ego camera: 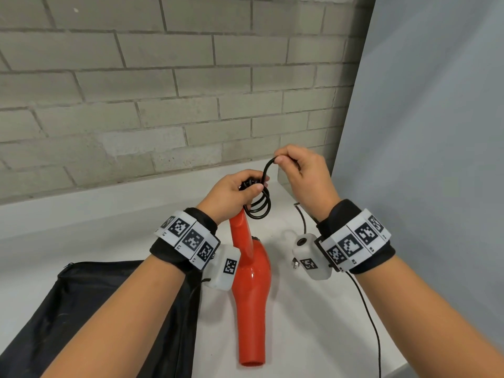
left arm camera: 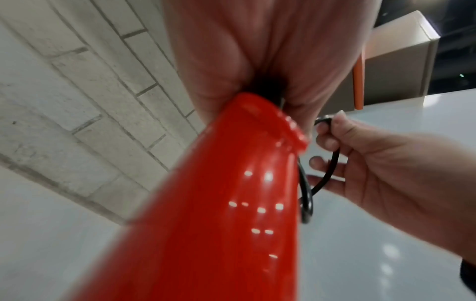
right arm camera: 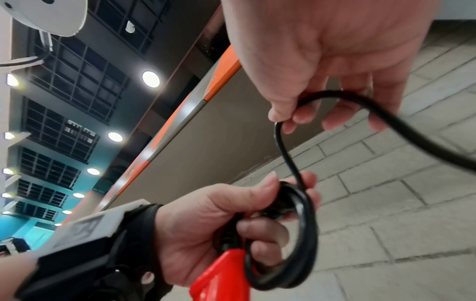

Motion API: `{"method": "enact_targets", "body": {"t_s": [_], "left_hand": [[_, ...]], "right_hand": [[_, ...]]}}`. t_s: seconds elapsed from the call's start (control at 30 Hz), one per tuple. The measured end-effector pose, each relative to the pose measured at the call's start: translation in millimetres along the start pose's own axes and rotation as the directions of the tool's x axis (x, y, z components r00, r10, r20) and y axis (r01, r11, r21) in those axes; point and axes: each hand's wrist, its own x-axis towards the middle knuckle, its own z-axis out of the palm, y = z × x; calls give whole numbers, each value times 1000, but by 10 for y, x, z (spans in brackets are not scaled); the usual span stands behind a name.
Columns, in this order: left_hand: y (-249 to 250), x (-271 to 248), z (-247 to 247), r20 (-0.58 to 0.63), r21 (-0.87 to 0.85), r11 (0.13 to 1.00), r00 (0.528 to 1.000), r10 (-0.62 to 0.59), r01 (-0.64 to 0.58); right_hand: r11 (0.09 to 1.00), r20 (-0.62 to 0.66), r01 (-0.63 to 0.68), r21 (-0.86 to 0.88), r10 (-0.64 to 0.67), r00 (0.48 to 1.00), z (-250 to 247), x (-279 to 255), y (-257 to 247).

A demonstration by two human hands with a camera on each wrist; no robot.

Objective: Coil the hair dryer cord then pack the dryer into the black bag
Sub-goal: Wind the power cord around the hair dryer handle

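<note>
The red hair dryer [ego camera: 251,271] rests nozzle-down toward me on the white table [ego camera: 81,230], its handle raised. My left hand [ego camera: 253,186] grips the handle's end together with a few coiled loops of the black cord [ego camera: 259,208]. Just up and right of it, my right hand [ego camera: 281,160] pinches the cord between thumb and fingers, forming a fresh loop. The rest of the cord [ego camera: 365,304] trails under my right wrist toward the table's near edge. The right wrist view shows the coil [right arm camera: 304,234] in the left hand [right arm camera: 219,220]. The black bag [ego camera: 81,309] lies flat at the lower left.
A grey brick wall [ego camera: 136,91] runs close behind the table. A pale blue-grey panel [ego camera: 422,132] closes off the right side. The bag covers the table's near left part, right beside the dryer.
</note>
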Motion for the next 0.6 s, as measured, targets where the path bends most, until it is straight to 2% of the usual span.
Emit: {"method": "enact_targets", "body": {"t_s": [0.1,0.17,0.23,0.3,0.37,0.43,0.53,0.6], "left_hand": [[-27,12,24,-55,-10,1000,998,-21,20],[-42,21,36,-97,-13,1000,995,-26,25],[-48,27,55,-112,-20,1000,993,-25,23],[-44,32,82,-111,-26,999,994,-23,20],[-30,34,105,-109,-22,1000,994,-22,20],[-21,37,128,-109,-17,1000,994,-21,20],[-19,40,136,-113,-18,1000,993,-24,22],[-21,44,132,-115,-12,1000,993,-25,23]], "right_hand": [[991,-60,-134,12,135,989,-36,-74,160],[959,-146,-282,9,280,949,10,-197,396],[876,-119,-480,-40,473,873,92,-368,668],[728,61,-646,-230,673,737,205,-565,925],[609,222,-653,-450,784,580,322,-754,1121],[575,326,-569,-588,813,483,399,-881,1203],[590,425,-467,-659,804,415,443,-926,1184],[562,406,-435,-704,821,402,437,-894,1177]]}}
